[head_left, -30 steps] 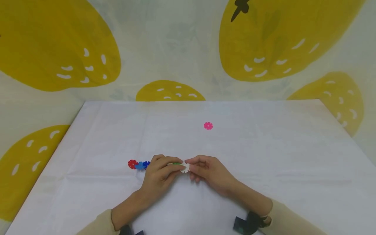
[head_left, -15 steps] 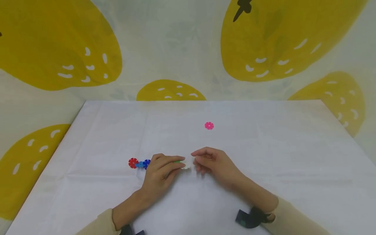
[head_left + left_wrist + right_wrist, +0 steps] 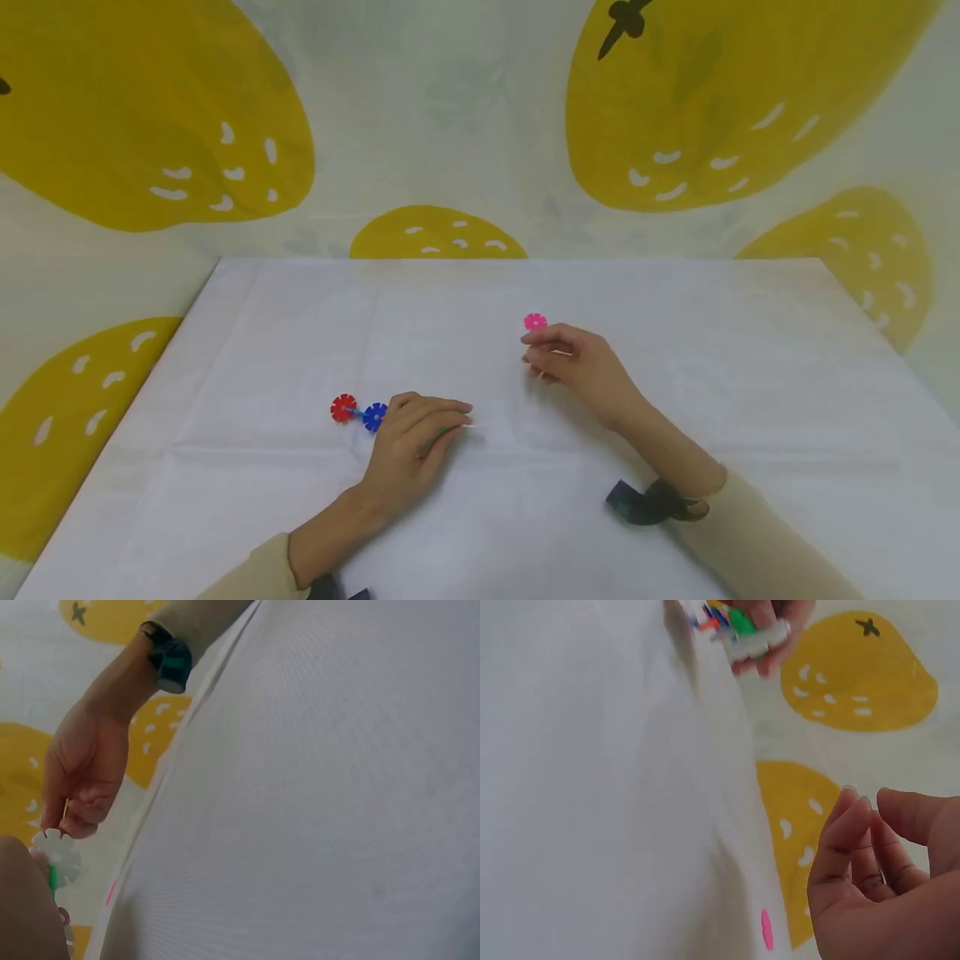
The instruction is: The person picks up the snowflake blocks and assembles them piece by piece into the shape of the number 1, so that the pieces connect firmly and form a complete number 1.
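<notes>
A chain of notched plastic snowflake discs runs under my left hand (image 3: 412, 437), whose thumb and fingers pinch its right end. Out past the hand on the left show a red disc (image 3: 343, 408), a light blue one seen nearly edge-on and a dark blue disc (image 3: 375, 417). In the left wrist view a white disc (image 3: 66, 859) and a bit of a green disc (image 3: 52, 879) stick out at the fingertips; the hand hides the middle. My right hand (image 3: 588, 375) holds nothing, its fingers loosely bent, just in front of a pink disc (image 3: 535, 320).
A white cloth (image 3: 750, 375) with faint creases covers the table. Behind it hangs a pale backdrop (image 3: 450, 108) printed with large yellow fruit. A dark strapped device (image 3: 652, 504) sits at the right wrist.
My right hand has let go of the white disc and moved away and right, up to the pink disc. The left hand stays in place while the chain has turned, the white disc now edge-on.
</notes>
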Demonstrator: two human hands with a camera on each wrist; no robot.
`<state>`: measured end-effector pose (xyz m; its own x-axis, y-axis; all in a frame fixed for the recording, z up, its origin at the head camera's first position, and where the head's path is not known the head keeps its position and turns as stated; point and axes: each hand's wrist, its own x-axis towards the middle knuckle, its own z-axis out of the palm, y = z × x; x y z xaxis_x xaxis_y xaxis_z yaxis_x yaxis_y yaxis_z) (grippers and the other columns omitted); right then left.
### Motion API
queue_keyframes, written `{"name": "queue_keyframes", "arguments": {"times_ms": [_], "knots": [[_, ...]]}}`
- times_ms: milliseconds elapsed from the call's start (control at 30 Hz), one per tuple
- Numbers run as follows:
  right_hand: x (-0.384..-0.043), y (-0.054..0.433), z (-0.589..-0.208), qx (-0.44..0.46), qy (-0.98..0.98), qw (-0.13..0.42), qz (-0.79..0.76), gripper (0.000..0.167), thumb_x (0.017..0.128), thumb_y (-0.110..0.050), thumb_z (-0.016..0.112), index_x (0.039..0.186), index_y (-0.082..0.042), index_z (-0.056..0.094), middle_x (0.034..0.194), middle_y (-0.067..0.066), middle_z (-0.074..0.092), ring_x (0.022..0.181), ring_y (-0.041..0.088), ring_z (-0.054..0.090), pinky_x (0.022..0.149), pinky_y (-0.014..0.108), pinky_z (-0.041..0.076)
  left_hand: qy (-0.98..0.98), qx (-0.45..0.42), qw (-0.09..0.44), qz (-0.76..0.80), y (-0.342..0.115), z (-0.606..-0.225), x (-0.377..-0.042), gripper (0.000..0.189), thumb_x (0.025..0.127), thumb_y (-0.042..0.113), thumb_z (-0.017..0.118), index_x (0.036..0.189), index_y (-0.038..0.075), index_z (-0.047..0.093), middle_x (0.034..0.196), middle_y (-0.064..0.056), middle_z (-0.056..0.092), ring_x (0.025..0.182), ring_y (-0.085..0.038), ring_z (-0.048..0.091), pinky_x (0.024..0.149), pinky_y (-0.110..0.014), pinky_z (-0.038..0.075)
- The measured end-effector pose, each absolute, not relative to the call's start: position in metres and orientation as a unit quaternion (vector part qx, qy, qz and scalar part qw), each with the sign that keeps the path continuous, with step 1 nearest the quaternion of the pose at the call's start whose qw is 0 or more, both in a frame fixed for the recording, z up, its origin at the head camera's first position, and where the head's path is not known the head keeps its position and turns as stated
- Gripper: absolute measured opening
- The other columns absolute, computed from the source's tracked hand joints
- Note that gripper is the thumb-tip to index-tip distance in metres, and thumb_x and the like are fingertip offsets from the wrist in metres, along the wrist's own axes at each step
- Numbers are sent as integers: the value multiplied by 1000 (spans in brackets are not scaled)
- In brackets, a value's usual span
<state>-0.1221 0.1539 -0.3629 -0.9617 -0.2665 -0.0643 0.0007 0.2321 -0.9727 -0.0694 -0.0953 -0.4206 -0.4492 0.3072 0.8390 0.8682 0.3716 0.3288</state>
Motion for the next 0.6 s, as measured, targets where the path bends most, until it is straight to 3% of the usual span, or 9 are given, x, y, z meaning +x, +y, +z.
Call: {"name": "queue_keyframes", "arguments": {"times_ms": [333, 600], "knots": [[-167, 171, -371, -60, 820, 21, -569, 31, 94, -19, 63, 122, -5, 61, 106, 10, 63, 93, 31, 64, 74, 26, 53, -744, -392, 354, -410, -95, -421, -70, 9, 90, 6, 65, 97, 7, 71, 96, -3, 71, 86, -16, 67, 79, -39, 39], [-183, 172, -382, -17, 850, 24, -526, 32, 93, -24, 64, 122, -10, 62, 109, 7, 62, 85, 25, 61, 68, 26, 51, -739, -381, 367, -417, -94, -421, -71, 11, 89, 8, 68, 97, 12, 75, 91, 4, 72, 86, -23, 68, 81, -46, 38]]}}
